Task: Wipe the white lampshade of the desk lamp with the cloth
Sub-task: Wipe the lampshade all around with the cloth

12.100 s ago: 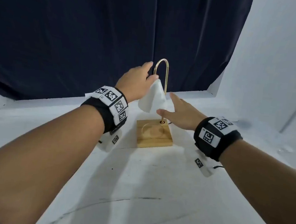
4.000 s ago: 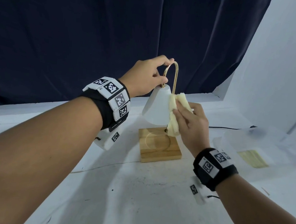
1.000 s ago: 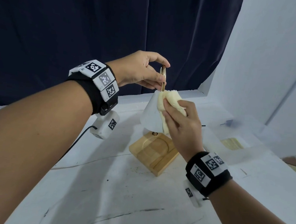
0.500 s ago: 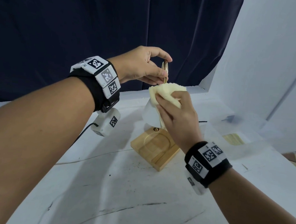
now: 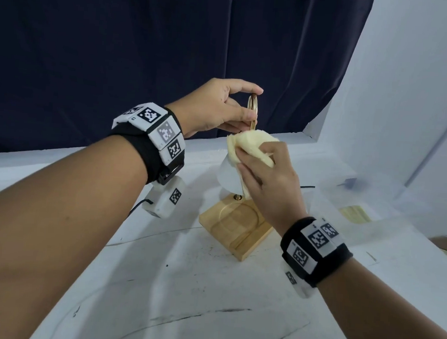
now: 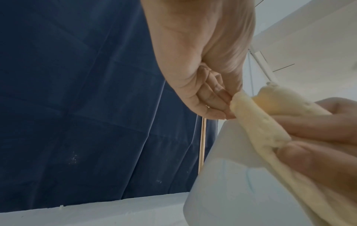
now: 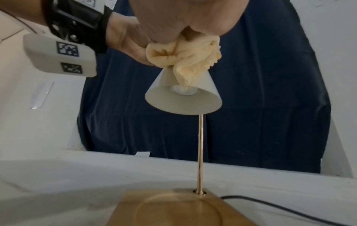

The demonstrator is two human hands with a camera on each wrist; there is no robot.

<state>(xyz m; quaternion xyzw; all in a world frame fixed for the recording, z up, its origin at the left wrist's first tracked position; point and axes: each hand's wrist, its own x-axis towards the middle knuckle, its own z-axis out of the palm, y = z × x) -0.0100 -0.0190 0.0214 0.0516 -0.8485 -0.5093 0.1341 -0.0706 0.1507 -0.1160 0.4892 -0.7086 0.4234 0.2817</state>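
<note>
The desk lamp has a gold arched stem (image 5: 253, 110), a white cone lampshade (image 5: 227, 175) (image 6: 231, 183) (image 7: 183, 97) and a square wooden base (image 5: 235, 225) (image 7: 173, 209). My left hand (image 5: 221, 108) (image 6: 203, 91) pinches the top of the gold arch. My right hand (image 5: 269, 180) grips a bunched pale yellow cloth (image 5: 250, 147) (image 6: 257, 122) (image 7: 185, 61) and presses it on the shade's top and near side. The right hand hides much of the shade in the head view.
The lamp stands on a white table (image 5: 208, 300) with dark scuff marks. A black cord (image 7: 289, 208) runs right from the base. A dark blue curtain (image 5: 146, 44) hangs behind, a white wall (image 5: 420, 103) at right. Clear plastic with a yellowish sheet (image 5: 354, 214) lies at right.
My right hand has slid the cloth up from the shade's side to its top. The left hand has kept its hold on the gold arch.
</note>
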